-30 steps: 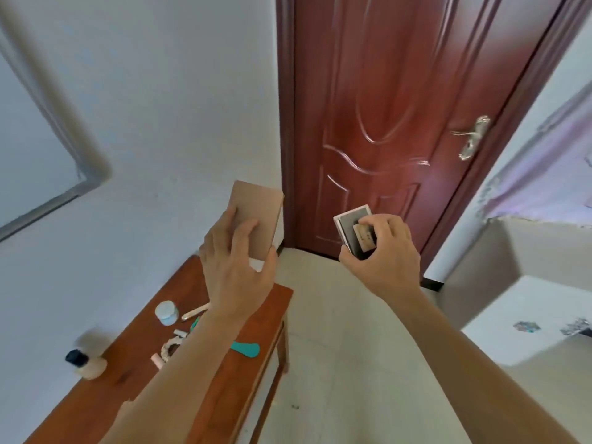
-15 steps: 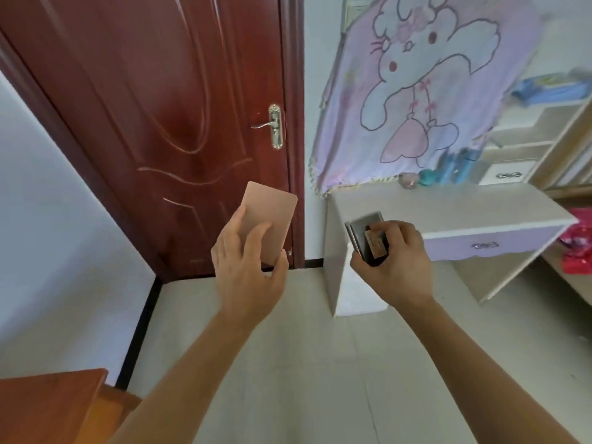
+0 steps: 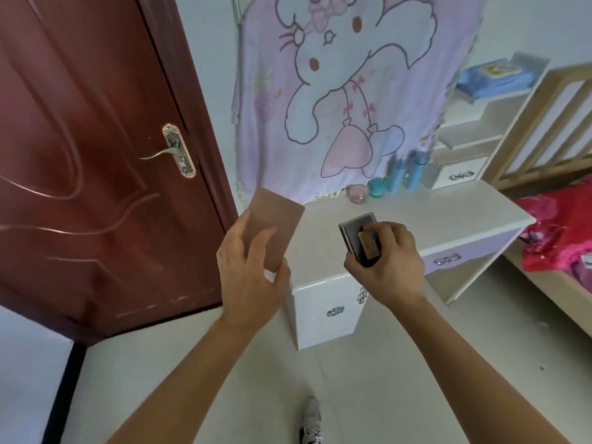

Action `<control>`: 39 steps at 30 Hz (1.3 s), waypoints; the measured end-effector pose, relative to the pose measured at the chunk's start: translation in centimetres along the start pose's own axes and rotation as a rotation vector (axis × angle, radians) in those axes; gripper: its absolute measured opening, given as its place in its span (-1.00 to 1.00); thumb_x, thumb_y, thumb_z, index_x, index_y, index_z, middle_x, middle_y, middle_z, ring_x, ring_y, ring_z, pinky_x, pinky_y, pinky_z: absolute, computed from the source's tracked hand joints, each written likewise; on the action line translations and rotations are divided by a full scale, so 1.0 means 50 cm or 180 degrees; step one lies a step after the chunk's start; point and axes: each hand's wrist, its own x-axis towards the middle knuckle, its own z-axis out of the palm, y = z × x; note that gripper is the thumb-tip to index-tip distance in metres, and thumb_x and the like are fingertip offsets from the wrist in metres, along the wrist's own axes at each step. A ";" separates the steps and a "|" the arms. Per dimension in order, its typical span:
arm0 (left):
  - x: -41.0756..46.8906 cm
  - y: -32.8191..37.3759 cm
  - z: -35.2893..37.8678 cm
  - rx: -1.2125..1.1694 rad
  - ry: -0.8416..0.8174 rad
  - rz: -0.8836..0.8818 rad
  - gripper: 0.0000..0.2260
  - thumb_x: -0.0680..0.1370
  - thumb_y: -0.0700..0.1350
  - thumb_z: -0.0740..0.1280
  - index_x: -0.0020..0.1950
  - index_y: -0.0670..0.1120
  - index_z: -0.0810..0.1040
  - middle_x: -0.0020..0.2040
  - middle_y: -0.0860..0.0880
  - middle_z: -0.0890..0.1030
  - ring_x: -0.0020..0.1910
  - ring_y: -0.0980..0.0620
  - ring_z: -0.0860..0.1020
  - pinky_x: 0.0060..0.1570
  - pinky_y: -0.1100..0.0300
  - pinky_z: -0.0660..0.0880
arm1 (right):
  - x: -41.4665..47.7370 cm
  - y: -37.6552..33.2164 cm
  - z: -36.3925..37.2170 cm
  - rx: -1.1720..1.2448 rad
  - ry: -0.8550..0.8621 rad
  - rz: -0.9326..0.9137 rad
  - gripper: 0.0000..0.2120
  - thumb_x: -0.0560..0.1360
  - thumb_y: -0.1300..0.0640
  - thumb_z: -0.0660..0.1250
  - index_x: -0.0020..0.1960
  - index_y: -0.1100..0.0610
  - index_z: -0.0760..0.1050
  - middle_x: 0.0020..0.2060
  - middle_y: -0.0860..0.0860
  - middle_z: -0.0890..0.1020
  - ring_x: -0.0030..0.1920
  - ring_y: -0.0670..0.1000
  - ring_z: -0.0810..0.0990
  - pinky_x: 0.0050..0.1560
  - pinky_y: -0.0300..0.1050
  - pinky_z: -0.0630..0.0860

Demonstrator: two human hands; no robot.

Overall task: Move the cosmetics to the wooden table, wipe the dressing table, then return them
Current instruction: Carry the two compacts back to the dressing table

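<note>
While dressing table (image 3: 448,216) lies ahead | left hand (image 3: 250,277) pinches pink case (image 3: 282,225) by near end, likely stiff, light | right hand (image 3: 389,270) clasps dark case (image 3: 354,233).

Pink case (image 3: 282,224) left, perhaps compacts (image 3: 356,231) right

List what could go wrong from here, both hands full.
1. The right hand pinches a grey case with a small tan piece held against it; that piece could slide out.
2. The left hand grips the pink case only at its lower end; it may tip.
3. Bottles stand at the back of the dressing table; a careless set-down could topple one.
</note>
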 end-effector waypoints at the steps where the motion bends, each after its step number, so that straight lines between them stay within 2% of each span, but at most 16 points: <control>1: 0.034 -0.011 0.040 -0.0089 -0.0022 -0.0011 -0.56 0.39 -0.11 0.42 0.27 -0.06 0.48 0.47 -0.16 0.30 0.42 -0.14 0.34 0.32 -0.01 0.32 | 0.039 0.017 0.016 -0.0045 0.0006 0.0044 -0.51 0.24 -0.13 0.45 0.12 -0.06 0.44 0.12 -0.08 0.49 0.11 0.04 0.47 -0.20 -0.11 0.49; 6: 0.202 -0.040 0.224 -0.0379 -0.0170 0.0100 -0.58 0.42 -0.08 0.44 0.27 -0.08 0.49 0.47 -0.16 0.30 0.42 -0.10 0.33 0.29 -0.04 0.40 | 0.221 0.099 0.070 -0.0285 0.0079 0.0211 -0.50 0.24 -0.13 0.48 0.12 -0.04 0.45 0.10 -0.06 0.50 0.09 0.06 0.48 -0.19 -0.14 0.38; 11: 0.318 -0.040 0.381 -0.0451 -0.0414 0.0142 -0.58 0.42 -0.10 0.45 0.26 -0.11 0.50 0.47 -0.15 0.29 0.41 -0.11 0.35 0.22 -0.08 0.44 | 0.353 0.191 0.099 -0.0355 0.0137 0.0471 -0.50 0.26 -0.13 0.47 0.14 -0.04 0.44 0.12 -0.05 0.50 0.09 0.05 0.47 -0.18 -0.14 0.39; 16: 0.377 -0.040 0.519 -0.0307 -0.0504 0.0133 -0.56 0.42 -0.11 0.46 0.27 -0.14 0.51 0.46 -0.19 0.32 0.40 -0.17 0.37 0.22 -0.10 0.45 | 0.479 0.301 0.165 -0.0306 -0.0032 0.0453 -0.49 0.27 -0.14 0.47 0.16 -0.04 0.42 0.11 -0.05 0.50 0.11 0.06 0.48 -0.18 -0.10 0.42; 20: 0.410 -0.052 0.614 0.0064 -0.0553 -0.0208 -0.55 0.43 -0.08 0.48 0.28 -0.11 0.49 0.48 -0.16 0.31 0.40 -0.16 0.37 0.27 -0.05 0.43 | 0.586 0.374 0.252 -0.0107 -0.0378 0.0235 -0.48 0.28 -0.16 0.47 0.16 -0.02 0.42 0.11 -0.04 0.50 0.07 0.07 0.49 -0.19 -0.11 0.44; 26: 0.427 -0.055 0.721 0.0563 -0.0644 -0.0835 -0.56 0.42 -0.05 0.49 0.25 -0.10 0.50 0.47 -0.14 0.33 0.36 -0.17 0.41 0.18 -0.06 0.50 | 0.707 0.454 0.374 0.0191 -0.1205 -0.0132 -0.52 0.30 -0.19 0.40 0.14 -0.08 0.35 0.10 -0.06 0.50 0.04 0.06 0.49 -0.18 -0.14 0.42; 32: 0.386 -0.086 0.809 0.0640 -0.0731 -0.1450 -0.53 0.41 -0.07 0.50 0.27 -0.02 0.43 0.47 -0.13 0.34 0.32 -0.17 0.44 0.06 -0.10 0.55 | 0.724 0.487 0.486 0.0183 -0.1678 -0.0224 -0.56 0.29 -0.21 0.34 0.10 -0.09 0.35 0.05 -0.06 0.49 -0.04 0.01 0.42 -0.24 -0.14 0.38; 39: 0.310 -0.197 0.879 0.0629 -0.1260 -0.1734 -0.52 0.41 -0.04 0.49 0.27 0.03 0.40 0.45 -0.15 0.37 0.26 -0.20 0.49 0.04 -0.07 0.55 | 0.650 0.495 0.617 -0.0063 -0.1861 -0.0091 -0.59 0.33 -0.13 0.40 0.09 -0.07 0.36 0.08 -0.01 0.55 -0.05 0.11 0.53 -0.26 -0.13 0.41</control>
